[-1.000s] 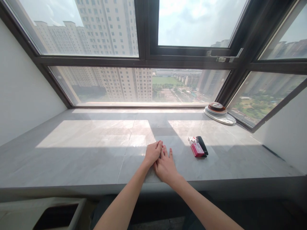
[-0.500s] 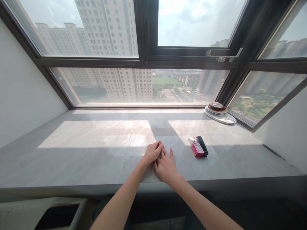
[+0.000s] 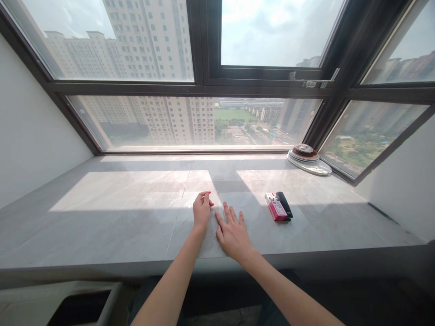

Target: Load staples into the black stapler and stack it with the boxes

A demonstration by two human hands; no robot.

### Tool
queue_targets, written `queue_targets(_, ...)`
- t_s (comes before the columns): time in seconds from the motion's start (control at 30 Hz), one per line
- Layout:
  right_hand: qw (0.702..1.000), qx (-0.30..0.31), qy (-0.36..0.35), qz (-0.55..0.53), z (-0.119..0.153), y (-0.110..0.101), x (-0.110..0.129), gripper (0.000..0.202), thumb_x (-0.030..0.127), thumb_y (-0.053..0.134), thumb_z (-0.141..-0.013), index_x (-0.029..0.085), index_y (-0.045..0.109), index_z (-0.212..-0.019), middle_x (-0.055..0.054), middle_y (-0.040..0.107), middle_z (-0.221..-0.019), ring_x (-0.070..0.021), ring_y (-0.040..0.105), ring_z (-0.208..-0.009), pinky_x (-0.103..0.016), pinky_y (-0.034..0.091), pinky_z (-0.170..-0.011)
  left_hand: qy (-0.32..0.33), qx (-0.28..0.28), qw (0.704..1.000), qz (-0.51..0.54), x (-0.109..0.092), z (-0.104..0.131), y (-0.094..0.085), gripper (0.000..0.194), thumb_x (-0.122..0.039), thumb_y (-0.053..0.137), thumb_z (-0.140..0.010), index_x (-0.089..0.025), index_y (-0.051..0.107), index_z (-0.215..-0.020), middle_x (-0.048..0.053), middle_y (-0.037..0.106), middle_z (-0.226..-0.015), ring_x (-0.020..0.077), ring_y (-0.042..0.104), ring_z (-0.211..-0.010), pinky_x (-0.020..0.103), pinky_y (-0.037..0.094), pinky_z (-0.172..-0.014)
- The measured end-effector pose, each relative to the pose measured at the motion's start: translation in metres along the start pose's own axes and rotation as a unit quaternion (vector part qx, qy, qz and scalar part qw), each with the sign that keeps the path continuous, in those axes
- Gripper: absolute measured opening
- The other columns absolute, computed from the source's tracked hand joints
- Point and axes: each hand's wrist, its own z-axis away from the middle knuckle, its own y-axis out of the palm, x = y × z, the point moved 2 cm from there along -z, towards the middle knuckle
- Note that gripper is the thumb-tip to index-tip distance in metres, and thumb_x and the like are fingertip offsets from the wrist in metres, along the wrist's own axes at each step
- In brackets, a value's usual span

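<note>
My right hand lies palm down over the grey stone window sill, its fingers spread and nothing in them. Just left of it, a small gap apart, is my left hand. Its fingers are curled inward and drawn together, with reddish tips in the sunlight. Whether something small is between them cannot be made out. To the right of my right hand lies a pink and white box, and against its right side rests a black object shaped like a small stapler. Neither hand touches these.
A stack of plates and lids sits in the far right corner by the dark window frame. White walls close off both ends of the sill. Below the front edge at left stands a pale unit with a dark opening.
My left hand has come off the fingers of my right hand and moved a little left and away from me. My right hand stays nearly in place, fingers spread.
</note>
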Motion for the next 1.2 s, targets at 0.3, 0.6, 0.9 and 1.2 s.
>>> queue_targets(0.3,0.989,-0.025,-0.083,-0.117,0.002,-0.015,0.002,0.058,0.025,0.05,-0.096,0.023,0.045,-0.153,-0.008,0.034,-0.163,-0.0309,0.02,-0.153,-0.054,0.017,-0.123,0.078,0.162,0.984,-0.016,-0.026,0.028,0.01,0.029,-0.041,0.062,-0.091,-0.022,0.072,-0.11,0.006,0.071,-0.106,0.0198,0.064,-0.098,0.031,0.051,-0.087)
queue_targets(0.6,0.665,-0.033,0.088,-0.741,0.054,-0.035,0.001,0.023,0.024,0.052,-0.09,0.023,0.069,-0.075,-0.001,0.066,-0.071,-0.0166,0.061,-0.071,-0.033,0.053,-0.078,-0.057,0.256,0.962,0.076,-0.037,0.095,-0.035,0.051,-0.053,0.049,-0.1,-0.018,0.06,-0.135,-0.009,0.044,-0.046,0.0082,0.039,-0.04,0.019,0.034,-0.045)
queue_targets(0.9,0.695,0.172,0.169,-0.677,0.097,-0.052,-0.001,0.04,0.055,0.076,-0.08,0.015,0.071,-0.079,-0.005,0.07,-0.077,-0.0194,0.066,-0.077,-0.032,0.052,-0.08,-0.083,0.256,0.934,0.234,-0.069,0.192,-0.027,0.054,-0.059,0.044,-0.098,-0.02,0.072,-0.122,0.012,0.066,-0.134,0.0341,0.055,-0.131,0.051,0.037,-0.117)
queue_targets(1.2,0.748,0.126,0.187,-0.624,0.116,-0.05,-0.01,0.059,0.069,0.056,-0.091,0.015,0.07,-0.073,-0.004,0.068,-0.069,-0.0168,0.064,-0.066,-0.027,0.051,-0.067,-0.136,0.264,0.924,0.242,-0.063,0.227,-0.017,0.058,-0.061,0.04,-0.1,-0.025,0.061,-0.141,0.008,0.058,-0.146,0.034,0.041,-0.145,0.055,0.024,-0.124)
